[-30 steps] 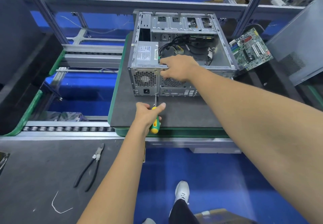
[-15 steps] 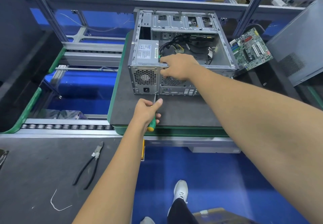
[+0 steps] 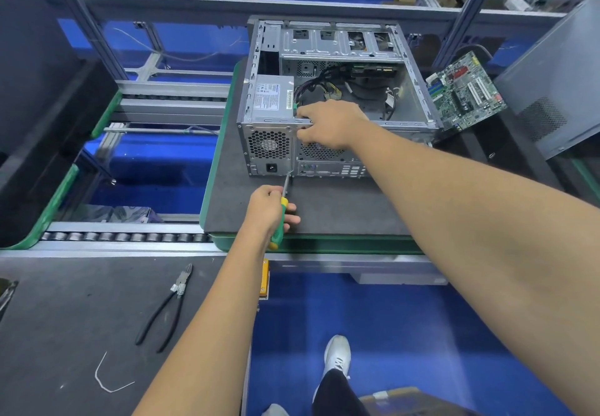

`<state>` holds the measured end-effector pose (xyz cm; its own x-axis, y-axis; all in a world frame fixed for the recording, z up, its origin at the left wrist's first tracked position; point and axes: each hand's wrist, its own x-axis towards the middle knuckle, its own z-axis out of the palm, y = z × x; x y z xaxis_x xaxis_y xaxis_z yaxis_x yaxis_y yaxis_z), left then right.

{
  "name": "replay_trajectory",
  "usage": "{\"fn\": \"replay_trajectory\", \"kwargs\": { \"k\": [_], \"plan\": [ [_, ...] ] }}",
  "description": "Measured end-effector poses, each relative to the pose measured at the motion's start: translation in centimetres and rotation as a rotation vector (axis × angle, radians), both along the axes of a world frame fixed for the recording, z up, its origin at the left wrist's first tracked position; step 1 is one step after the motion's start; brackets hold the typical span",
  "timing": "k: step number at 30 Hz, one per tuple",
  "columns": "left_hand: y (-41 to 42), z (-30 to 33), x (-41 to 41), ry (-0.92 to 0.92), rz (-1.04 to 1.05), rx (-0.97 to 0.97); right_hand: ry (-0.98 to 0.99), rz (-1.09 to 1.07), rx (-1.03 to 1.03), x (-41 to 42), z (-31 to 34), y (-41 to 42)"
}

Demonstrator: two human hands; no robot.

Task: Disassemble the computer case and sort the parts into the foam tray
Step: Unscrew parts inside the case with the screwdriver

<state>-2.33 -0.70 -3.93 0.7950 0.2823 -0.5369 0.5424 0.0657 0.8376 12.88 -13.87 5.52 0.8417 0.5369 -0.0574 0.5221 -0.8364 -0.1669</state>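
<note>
Here the computer case [image 3: 334,97] is the biggest thing in view: an open silver chassis lying on its side on a dark mat [image 3: 324,211] with a green edge, its open side up and its rear panel facing the near side. To the far right a grey side panel [image 3: 552,84] leans upright, well apart from the case. Inside the case, at its left near corner, sits the power supply [image 3: 271,99]; its top carries a white label with fine print and a barcode, too small to read. Black cables [image 3: 328,82] with yellow-tipped connectors spill across the case floor beside it. Just right of the case a green motherboard [image 3: 466,91] lies tilted, with white and red slots on it.

The right hand [image 3: 331,123] reaches over the near top edge of the case, fingers curled and gripping the rim of the rear panel next to the power supply. The left hand [image 3: 271,211] is wrapped around the green and yellow handle of a screwdriver [image 3: 280,217], whose metal shaft points up to the bottom edge of the rear panel, just right of the power socket; whether the tip sits in a screw cannot be told.

On the near grey bench, well left of the hands, lie black-handled pliers [image 3: 168,308] and, nearer still, a bent white cable tie [image 3: 107,376].
</note>
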Motion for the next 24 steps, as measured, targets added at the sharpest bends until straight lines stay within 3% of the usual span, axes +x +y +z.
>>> {"fn": "replay_trajectory", "kwargs": {
  "k": [4,12,21,24],
  "plan": [
    [0.3,-0.3,-0.3,-0.034,-0.025,0.065,0.005,0.000,-0.005,0.0,0.1,0.1],
    [1.8,-0.8,-0.8,-0.063,-0.216,0.502,0.015,0.009,-0.001,0.1,-0.1,-0.1],
    [3.0,0.0,-2.2,-0.075,-0.284,0.551,-0.002,0.046,0.065,-0.4,-0.2,-0.5],
    [3.8,0.1,-3.1,-0.076,-0.290,0.584,-0.323,0.086,0.102,-2.0,-1.1,-0.8]
  ]
}}
